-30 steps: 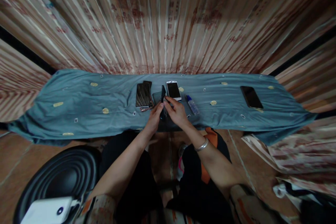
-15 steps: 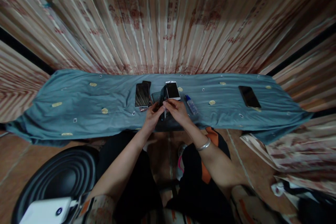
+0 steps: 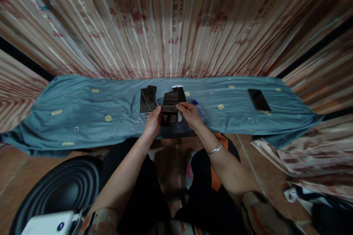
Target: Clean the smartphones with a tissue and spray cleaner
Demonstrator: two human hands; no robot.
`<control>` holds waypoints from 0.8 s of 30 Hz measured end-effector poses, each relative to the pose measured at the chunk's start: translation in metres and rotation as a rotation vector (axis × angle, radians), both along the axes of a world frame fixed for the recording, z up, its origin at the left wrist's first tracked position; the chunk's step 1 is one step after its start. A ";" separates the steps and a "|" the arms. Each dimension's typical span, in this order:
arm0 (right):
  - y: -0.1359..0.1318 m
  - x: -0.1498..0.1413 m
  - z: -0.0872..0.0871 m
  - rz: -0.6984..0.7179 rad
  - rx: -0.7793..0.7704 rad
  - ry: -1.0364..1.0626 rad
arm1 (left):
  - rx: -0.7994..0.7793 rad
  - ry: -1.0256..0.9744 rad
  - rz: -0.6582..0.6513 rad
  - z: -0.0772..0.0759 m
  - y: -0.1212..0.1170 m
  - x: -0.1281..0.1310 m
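Note:
My left hand (image 3: 152, 121) and my right hand (image 3: 189, 115) together hold a dark phone (image 3: 169, 108), screen up, its glass mirroring the striped curtain. The left hand grips its left edge, the right its right edge. They hover over the blue-grey cloth (image 3: 82, 114) on the table. Just behind the held phone lies a white phone (image 3: 181, 92), partly covered by it. To the left lies a short stack of dark phones (image 3: 147, 100). A small clear bottle with a blue cap (image 3: 199, 109) lies right of my right hand.
Another black phone (image 3: 258, 100) lies far right on the cloth. A striped curtain (image 3: 176, 25) hangs right behind the table. A black ribbed tub (image 3: 63, 191) and a white device (image 3: 46, 224) are at lower left. Patterned fabric (image 3: 309, 154) lies at right.
The dark phone stood on edge between my hands a second ago. It has since been turned flat, with its screen facing up. Both hands have shifted slightly nearer.

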State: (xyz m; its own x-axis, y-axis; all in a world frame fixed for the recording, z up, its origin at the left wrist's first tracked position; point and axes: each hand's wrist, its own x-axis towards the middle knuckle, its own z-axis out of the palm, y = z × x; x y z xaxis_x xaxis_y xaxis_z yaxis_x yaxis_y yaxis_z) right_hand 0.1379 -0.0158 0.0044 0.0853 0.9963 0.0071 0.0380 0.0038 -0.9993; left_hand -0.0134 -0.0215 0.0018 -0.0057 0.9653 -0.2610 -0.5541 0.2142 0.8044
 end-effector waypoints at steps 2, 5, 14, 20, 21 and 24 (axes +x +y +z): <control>-0.001 -0.001 0.000 0.035 -0.005 0.086 | -0.049 -0.072 -0.043 0.002 0.001 -0.001; 0.000 -0.003 -0.002 0.029 0.012 0.095 | -0.152 -0.146 -0.069 0.005 0.001 -0.001; 0.007 0.001 -0.012 -0.120 0.124 -0.296 | -0.162 -0.154 -0.029 0.010 -0.002 -0.005; 0.002 0.003 -0.009 -0.136 0.282 -0.586 | -0.119 -0.130 -0.052 0.005 -0.001 -0.010; 0.002 0.003 -0.010 -0.131 0.305 -0.617 | -0.109 -0.124 -0.060 0.004 -0.001 -0.010; 0.004 0.003 -0.012 -0.116 0.394 -0.707 | -0.080 -0.098 -0.076 0.002 -0.003 -0.009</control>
